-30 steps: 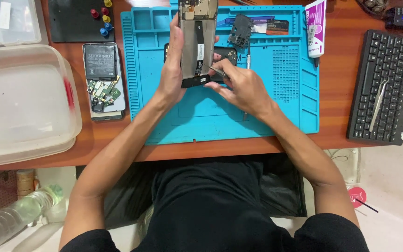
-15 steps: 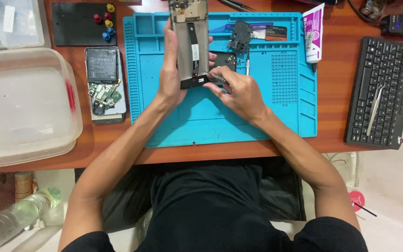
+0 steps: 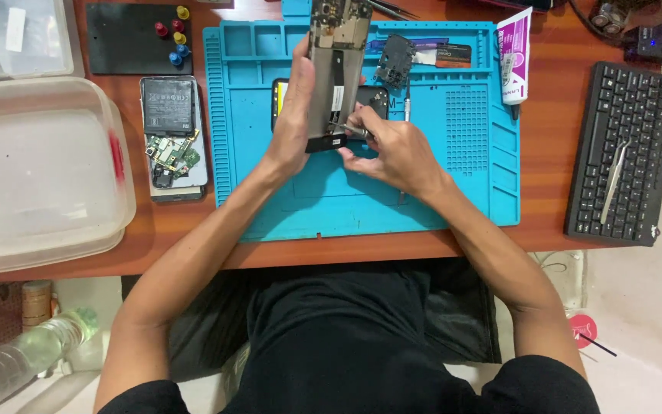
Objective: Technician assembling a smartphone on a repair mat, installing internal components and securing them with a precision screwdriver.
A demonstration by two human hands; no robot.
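Observation:
An opened phone frame [image 3: 332, 69] stands upright over the blue repair mat [image 3: 469, 184], gripped along its left edge by my left hand [image 3: 294, 115]. My right hand [image 3: 392, 149] pinches a thin metal tool [image 3: 349, 129] against the lower end of the frame. Behind the frame a dark phone part [image 3: 373, 98] lies flat on the mat. A small black cover piece [image 3: 394, 60] rests near the mat's top.
A phone back with a battery and green circuit board [image 3: 172, 138] lies left of the mat. Clear plastic tubs [image 3: 32, 176] fill the far left. A black keyboard [image 3: 622, 153] with tweezers [image 3: 613, 180] sits right. A glue tube [image 3: 512, 54] lies at top right.
The whole view has shifted slightly; both hands and the phone frame keep the same grip, with the right hand edging a little along the frame's lower end.

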